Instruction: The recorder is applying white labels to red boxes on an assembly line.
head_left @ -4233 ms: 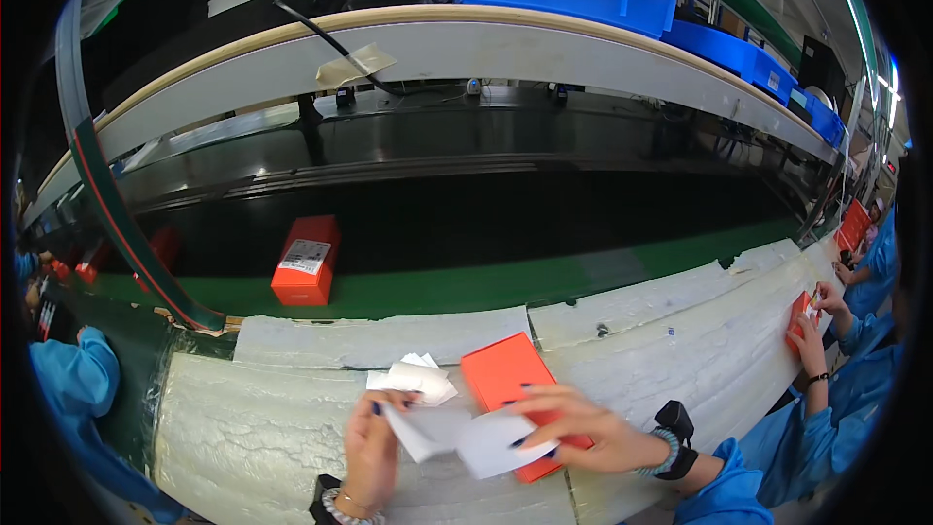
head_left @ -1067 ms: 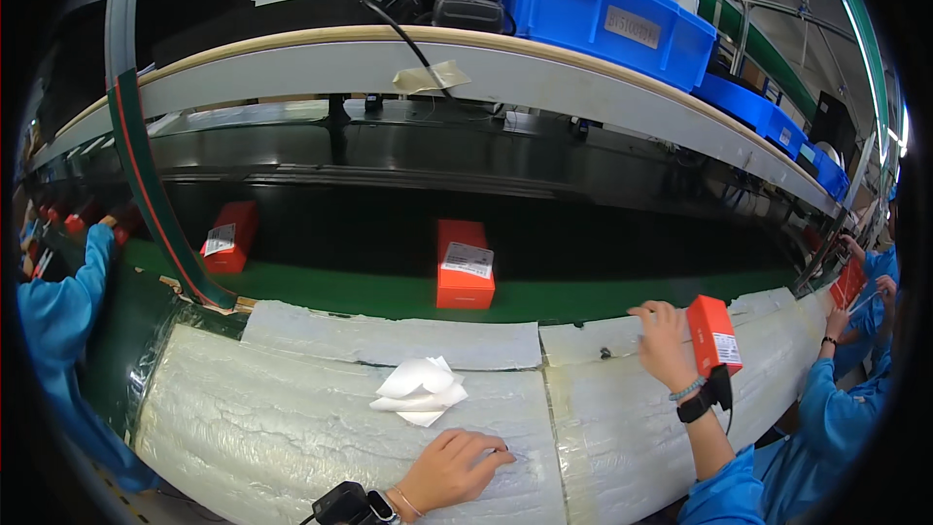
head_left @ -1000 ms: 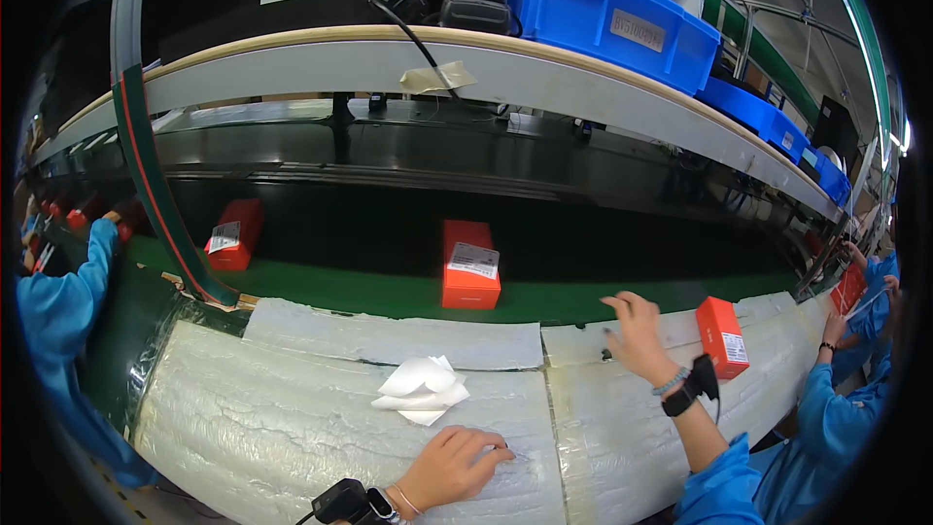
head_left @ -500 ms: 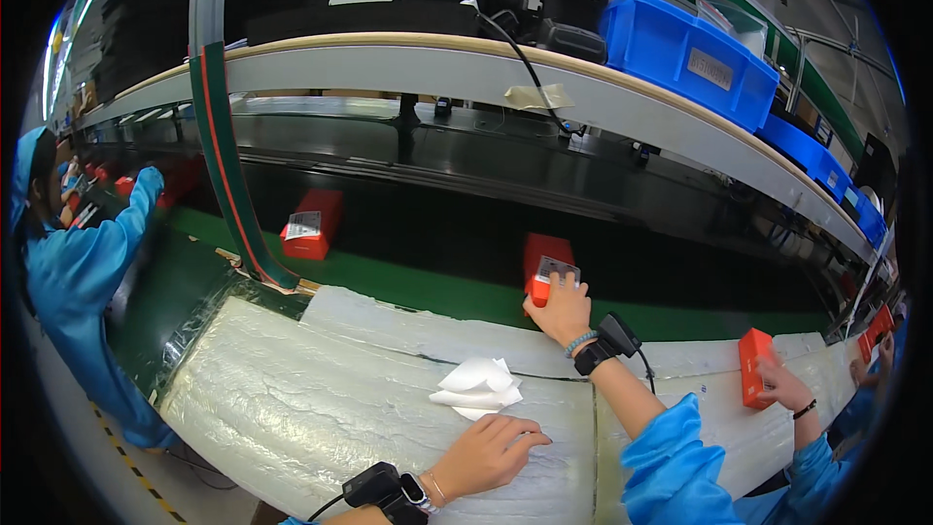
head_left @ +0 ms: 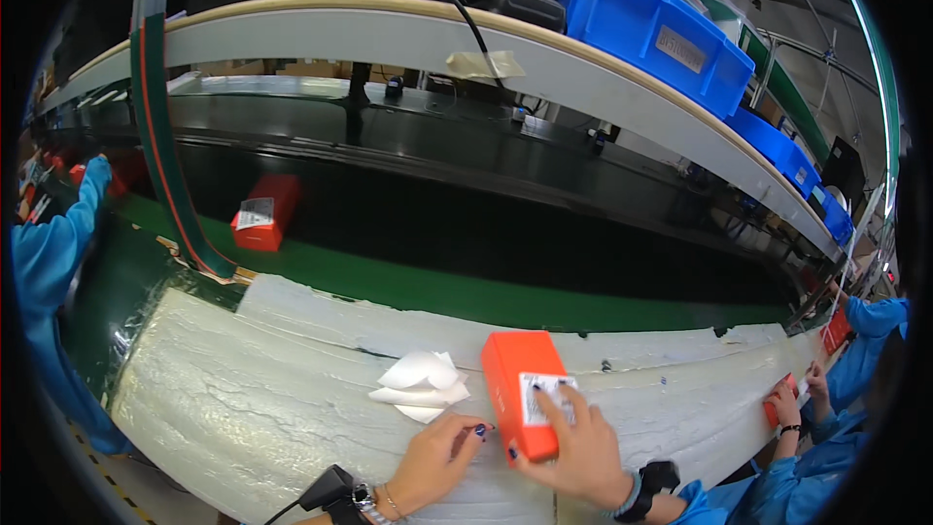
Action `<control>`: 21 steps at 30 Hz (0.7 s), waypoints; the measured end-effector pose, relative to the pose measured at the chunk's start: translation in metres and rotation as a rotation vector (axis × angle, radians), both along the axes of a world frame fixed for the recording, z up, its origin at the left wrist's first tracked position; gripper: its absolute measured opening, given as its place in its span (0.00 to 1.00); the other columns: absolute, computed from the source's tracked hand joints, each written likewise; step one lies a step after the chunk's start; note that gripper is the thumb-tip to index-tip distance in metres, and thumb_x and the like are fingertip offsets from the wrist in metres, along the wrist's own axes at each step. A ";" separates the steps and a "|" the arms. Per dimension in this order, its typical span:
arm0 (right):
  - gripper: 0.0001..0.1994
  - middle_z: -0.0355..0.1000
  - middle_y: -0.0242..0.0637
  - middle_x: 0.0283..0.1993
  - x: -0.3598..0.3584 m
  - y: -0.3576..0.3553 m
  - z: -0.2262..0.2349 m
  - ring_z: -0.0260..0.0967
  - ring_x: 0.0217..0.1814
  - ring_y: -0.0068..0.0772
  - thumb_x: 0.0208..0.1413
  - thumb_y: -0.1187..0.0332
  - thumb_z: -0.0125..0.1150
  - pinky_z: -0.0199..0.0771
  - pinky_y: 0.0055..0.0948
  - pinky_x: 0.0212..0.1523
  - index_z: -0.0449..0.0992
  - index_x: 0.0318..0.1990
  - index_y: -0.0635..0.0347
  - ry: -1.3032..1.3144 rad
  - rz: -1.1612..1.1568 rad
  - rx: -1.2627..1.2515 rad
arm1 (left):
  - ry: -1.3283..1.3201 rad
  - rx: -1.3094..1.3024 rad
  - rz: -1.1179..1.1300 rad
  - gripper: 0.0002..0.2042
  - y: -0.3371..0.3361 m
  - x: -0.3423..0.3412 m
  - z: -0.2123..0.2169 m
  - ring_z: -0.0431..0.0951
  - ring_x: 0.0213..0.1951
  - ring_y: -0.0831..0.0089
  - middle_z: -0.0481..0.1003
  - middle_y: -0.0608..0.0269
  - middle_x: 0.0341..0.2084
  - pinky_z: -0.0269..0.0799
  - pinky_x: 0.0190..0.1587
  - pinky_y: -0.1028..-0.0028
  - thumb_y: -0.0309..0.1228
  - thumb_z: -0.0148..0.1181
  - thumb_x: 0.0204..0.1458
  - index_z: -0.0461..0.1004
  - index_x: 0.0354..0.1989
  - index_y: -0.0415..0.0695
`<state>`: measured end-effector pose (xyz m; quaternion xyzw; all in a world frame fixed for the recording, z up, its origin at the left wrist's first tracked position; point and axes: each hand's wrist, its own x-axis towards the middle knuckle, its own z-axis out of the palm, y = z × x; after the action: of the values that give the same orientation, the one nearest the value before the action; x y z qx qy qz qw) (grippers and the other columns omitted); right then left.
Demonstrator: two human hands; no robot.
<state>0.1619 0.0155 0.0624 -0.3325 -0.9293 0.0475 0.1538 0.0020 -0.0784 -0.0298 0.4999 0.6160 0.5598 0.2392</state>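
Observation:
An orange-red cardboard box (head_left: pixel 505 369) with a white printed label (head_left: pixel 546 397) is in my right hand (head_left: pixel 583 457), whose thumb is at the near edge and whose fingers lie over the label. The box is above the plastic-covered bench directly in front of me. Close to its left side is my left hand (head_left: pixel 432 462), fingers curled in and fingertips together, with nothing visible in them. Beyond that hand lie folded white paper sheets (head_left: pixel 423 384). Both wrists carry dark strapped devices.
Another red box (head_left: pixel 264 214) rests on the green and black conveyor (head_left: pixel 408 277). A green post (head_left: pixel 160 136) rises at left. Overhead runs a shelf (head_left: pixel 321 24) with blue bins (head_left: pixel 661 34). At right, co-workers' hands (head_left: pixel 792 403) hold a red box; a blue-sleeved person (head_left: pixel 49 262) is at left.
My right hand has brought the red box from the conveyor back toward me over the bench. My left hand's fingers have curled in beside it. The whole view has shifted.

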 end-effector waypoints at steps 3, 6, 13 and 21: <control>0.35 0.58 0.48 0.61 0.019 -0.016 -0.016 0.66 0.49 0.58 0.43 0.52 0.66 0.68 0.49 0.53 0.66 0.61 0.50 -0.050 0.006 -0.122 | -0.015 -0.062 -0.029 0.09 0.000 0.000 0.005 0.77 0.29 0.73 0.75 0.58 0.33 0.73 0.33 0.76 0.28 0.54 0.59 0.74 0.45 0.39; 0.37 0.48 0.50 0.71 0.031 -0.023 -0.017 0.53 0.61 0.65 0.43 0.55 0.66 0.57 0.58 0.58 0.63 0.64 0.49 -0.092 -0.036 -0.400 | 0.026 -0.107 -0.079 0.09 0.004 0.002 0.010 0.76 0.28 0.74 0.76 0.59 0.31 0.73 0.33 0.76 0.29 0.54 0.59 0.74 0.44 0.39; 0.35 0.51 0.48 0.69 0.041 -0.014 -0.027 0.43 0.70 0.65 0.45 0.57 0.64 0.45 0.62 0.65 0.64 0.64 0.50 -0.080 0.246 -0.084 | 0.004 -0.150 -0.139 0.09 0.002 0.000 0.003 0.74 0.28 0.77 0.76 0.62 0.30 0.71 0.33 0.77 0.30 0.56 0.58 0.74 0.43 0.38; 0.21 0.70 0.36 0.48 0.024 -0.002 -0.014 0.62 0.60 0.45 0.50 0.72 0.57 0.42 0.55 0.68 0.74 0.54 0.51 0.003 0.248 -0.003 | -0.174 -0.127 -0.260 0.09 -0.001 0.001 0.011 0.72 0.32 0.81 0.74 0.66 0.31 0.70 0.37 0.78 0.27 0.58 0.56 0.74 0.43 0.39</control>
<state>0.1857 0.0138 0.0486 -0.2153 -0.9629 0.0681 0.1477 0.0025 -0.0792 -0.0191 0.5088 0.5572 0.5252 0.3934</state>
